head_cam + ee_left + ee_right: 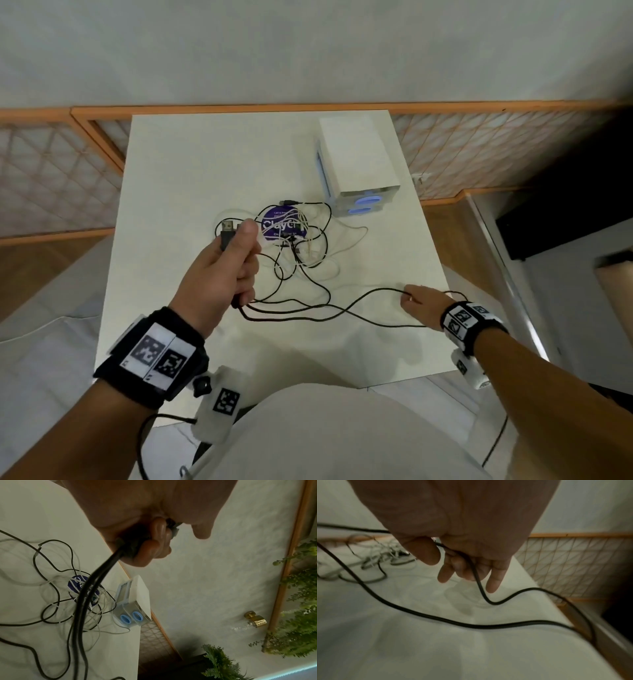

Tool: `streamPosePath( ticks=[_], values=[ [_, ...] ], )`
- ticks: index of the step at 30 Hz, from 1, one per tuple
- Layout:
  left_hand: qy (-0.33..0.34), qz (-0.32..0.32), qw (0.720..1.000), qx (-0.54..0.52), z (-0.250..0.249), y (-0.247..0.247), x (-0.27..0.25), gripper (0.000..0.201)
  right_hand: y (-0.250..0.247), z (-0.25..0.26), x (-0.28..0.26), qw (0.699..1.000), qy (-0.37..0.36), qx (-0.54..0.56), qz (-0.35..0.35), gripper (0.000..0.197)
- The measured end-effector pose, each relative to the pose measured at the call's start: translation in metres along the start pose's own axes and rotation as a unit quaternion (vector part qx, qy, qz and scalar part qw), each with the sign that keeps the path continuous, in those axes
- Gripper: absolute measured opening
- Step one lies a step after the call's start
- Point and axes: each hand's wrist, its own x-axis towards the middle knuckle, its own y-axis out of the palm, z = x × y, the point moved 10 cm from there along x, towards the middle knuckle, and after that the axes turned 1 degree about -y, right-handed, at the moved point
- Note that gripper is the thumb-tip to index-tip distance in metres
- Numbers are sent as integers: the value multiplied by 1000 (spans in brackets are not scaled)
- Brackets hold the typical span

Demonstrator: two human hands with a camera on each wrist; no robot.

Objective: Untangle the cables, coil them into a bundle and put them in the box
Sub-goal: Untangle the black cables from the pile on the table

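My left hand (236, 260) is raised above the white table (164, 178) and grips several strands of the black cable (308, 310), its USB plug (227, 230) sticking up past the thumb. The left wrist view shows the same fist (154, 545) with the black strands (82, 601) hanging down. My right hand (419, 301) is low near the table's right edge and pinches one strand of that black cable (476, 577) between thumb and fingers. A tangle of black and white cables (301, 236) lies mid-table. The white box (356, 161) stands at the back right.
A round purple sticker (279, 224) lies under the tangle. The box shows two blue oval openings (131, 616) on its near end. A loop of black cable hangs over the table's right edge (583, 622). Wood-framed lattice panels (479, 147) line the wall behind.
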Motion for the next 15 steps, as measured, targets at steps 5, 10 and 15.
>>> streamPosePath(
  ticks=[5,10,15],
  values=[
    [-35,-10,999,-16,8,-4,4,47,-7,40,2,998,-37,45,-10,40],
    [-9,-7,999,49,12,-9,0,41,-57,119,4,985,-89,-102,-108,40],
    [14,8,995,94,17,-11,-9,42,-39,223,21,969,-162,-161,-90,38]
  ],
)
